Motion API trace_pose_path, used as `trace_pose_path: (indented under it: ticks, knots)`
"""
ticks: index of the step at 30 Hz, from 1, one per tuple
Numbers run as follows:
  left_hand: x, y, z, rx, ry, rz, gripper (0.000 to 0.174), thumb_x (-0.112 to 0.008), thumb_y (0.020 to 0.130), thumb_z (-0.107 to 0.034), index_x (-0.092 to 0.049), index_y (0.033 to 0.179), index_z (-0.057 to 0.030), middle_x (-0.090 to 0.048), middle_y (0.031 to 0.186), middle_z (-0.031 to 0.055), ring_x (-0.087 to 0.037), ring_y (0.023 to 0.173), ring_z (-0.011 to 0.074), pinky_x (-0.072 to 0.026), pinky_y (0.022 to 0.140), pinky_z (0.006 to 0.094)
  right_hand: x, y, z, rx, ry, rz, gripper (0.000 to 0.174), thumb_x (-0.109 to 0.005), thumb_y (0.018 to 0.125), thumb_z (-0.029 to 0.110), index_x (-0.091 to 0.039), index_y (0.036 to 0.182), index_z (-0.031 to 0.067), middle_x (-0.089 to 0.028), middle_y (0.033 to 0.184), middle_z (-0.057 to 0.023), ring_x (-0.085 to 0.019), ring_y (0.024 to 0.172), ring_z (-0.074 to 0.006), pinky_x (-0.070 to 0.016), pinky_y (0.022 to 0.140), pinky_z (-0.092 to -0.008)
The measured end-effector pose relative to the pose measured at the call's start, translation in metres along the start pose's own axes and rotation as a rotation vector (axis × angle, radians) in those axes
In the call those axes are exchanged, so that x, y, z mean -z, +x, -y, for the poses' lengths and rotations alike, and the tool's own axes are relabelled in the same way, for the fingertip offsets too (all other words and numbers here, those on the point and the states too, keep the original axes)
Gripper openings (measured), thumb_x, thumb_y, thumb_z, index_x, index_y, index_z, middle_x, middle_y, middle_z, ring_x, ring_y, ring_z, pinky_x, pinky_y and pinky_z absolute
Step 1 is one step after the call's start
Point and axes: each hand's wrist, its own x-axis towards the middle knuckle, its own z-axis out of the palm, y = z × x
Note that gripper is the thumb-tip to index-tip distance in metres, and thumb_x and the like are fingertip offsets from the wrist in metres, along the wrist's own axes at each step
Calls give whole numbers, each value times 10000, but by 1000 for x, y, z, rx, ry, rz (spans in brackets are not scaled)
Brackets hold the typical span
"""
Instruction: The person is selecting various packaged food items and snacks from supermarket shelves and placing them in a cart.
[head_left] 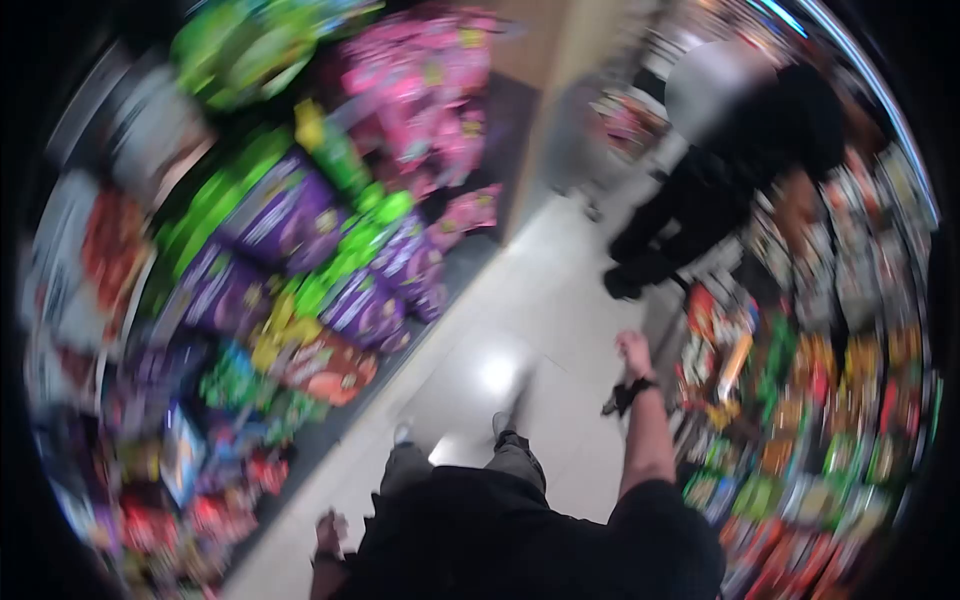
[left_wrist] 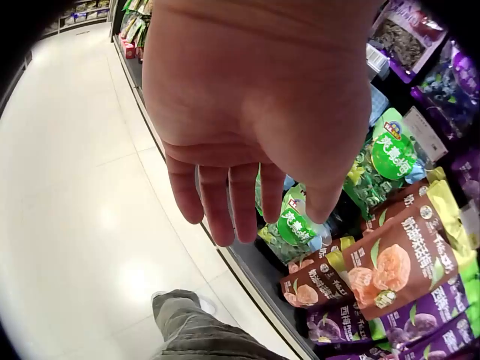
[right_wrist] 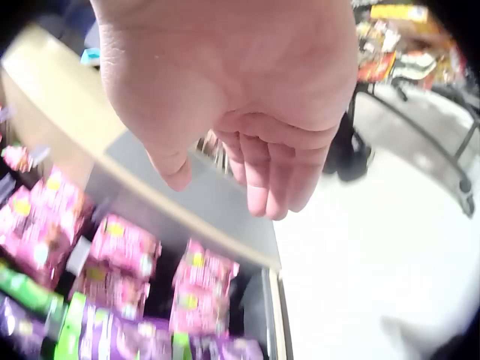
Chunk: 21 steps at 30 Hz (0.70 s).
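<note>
My left hand point(left_wrist: 255, 112) hangs with its palm to the left wrist camera, its fingers relaxed and holding nothing. Beyond it in that view lie brown snack bags point(left_wrist: 405, 259) and green bags point(left_wrist: 394, 154) on the shelf. In the head view the left hand point(head_left: 330, 532) is low, beside my dark shirt. My right hand point(right_wrist: 240, 97) is also loose, fingers gently bent, with nothing in it. Pink packets point(right_wrist: 127, 244) sit on the shelf past it. The head view has the right hand point(head_left: 632, 350) held out ahead over the aisle.
Shelves of purple bags point(head_left: 285, 215) and pink bags point(head_left: 420, 100) line the left. To the right, a person in dark clothes point(head_left: 730, 170) stands by stacked packaged goods point(head_left: 840, 400). A pale tiled floor point(head_left: 480, 340) runs between. A dark metal frame point(right_wrist: 427, 135) shows at right.
</note>
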Motion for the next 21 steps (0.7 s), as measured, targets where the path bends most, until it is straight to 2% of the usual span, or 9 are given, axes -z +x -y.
trace_pose_path:
  ticks: [2, 6, 10, 12, 15, 17, 19, 20, 21]
  knots:
    - [-32, -15, 40, -1, -23, -99, 438, -568, 845, -416, -562, 1098, -58, -638, 907, 75, -606, 796, 176, -483, 638, 319, -86, -42, -14, -82, -24, 353, 229, -539, 867, 234, -559, 1003, 51, -609, 824, -32, -582, 725, -117, -458, 621, -249]
    - [-101, -85, 32, -200, -119, -262, 365, -567, 856, -361, -620, 994, -28, -633, 847, 66, -582, 768, 137, -465, 649, 291, -237, -136, 21, -99, -153, 1001, 209, -544, 884, 224, -562, 990, 45, -617, 843, -48, -594, 733, -127, -473, 646, -261]
    - [-105, -50, -23, -550, -107, -477, 283, -641, 831, -260, -619, 920, 8, -651, 831, 91, -583, 804, 150, -467, 764, 299, -332, -183, 84, 286, -38, 1342, 84, -577, 867, 89, -546, 854, 12, -536, 761, -8, -523, 680, -90, -457, 627, -239]
    - [-64, -56, -45, -632, -15, -802, 297, -647, 826, -265, -614, 942, 6, -643, 873, 113, -585, 838, 183, -459, 797, 314, -405, -214, 117, 454, -148, 1519, 133, -602, 862, 115, -539, 910, 8, -549, 778, -13, -540, 718, -99, -471, 686, -248]
    - [16, -35, -116, -859, -133, -1011, 352, -663, 812, -274, -593, 1004, 13, -627, 929, 138, -585, 871, 231, -453, 813, 332, -502, -285, 179, 523, -114, 1571, 246, -635, 847, 158, -540, 1015, 5, -602, 839, -42, -582, 774, -133, -476, 729, -264]
    - [83, 33, -174, -960, -68, -1122, 359, -668, 807, -265, -585, 1017, 13, -619, 965, 143, -580, 893, 241, -448, 818, 351, -574, -316, 209, 578, -141, 1502, 361, -655, 834, 194, -505, 1106, 9, -611, 935, -72, -582, 837, -140, -474, 769, -281]
    - [123, 22, -214, -805, -135, -949, 340, -654, 816, -254, -588, 1029, 3, -617, 981, 153, -583, 908, 256, -444, 825, 363, -651, -358, 210, 608, 156, 1341, 486, -685, 792, 278, -474, 1110, -23, -565, 1023, -134, -560, 918, -200, -471, 785, -343]
    - [124, -13, -234, -807, 219, -1241, 380, -639, 821, -299, -586, 1059, -7, -619, 986, 158, -587, 920, 282, -444, 832, 385, -663, -381, 242, 505, -48, 1309, 530, -693, 770, 273, -439, 1109, -45, -551, 1024, -146, -538, 969, -220, -455, 815, -357]
    - [152, -28, -223, -491, 206, -1152, 397, -669, 796, -335, -597, 1019, -14, -639, 896, 140, -614, 776, 284, -492, 666, 399, -716, -407, 199, 394, 252, 1315, 529, -696, 755, 278, -424, 1071, -47, -549, 1014, -152, -541, 948, -226, -452, 815, -368]
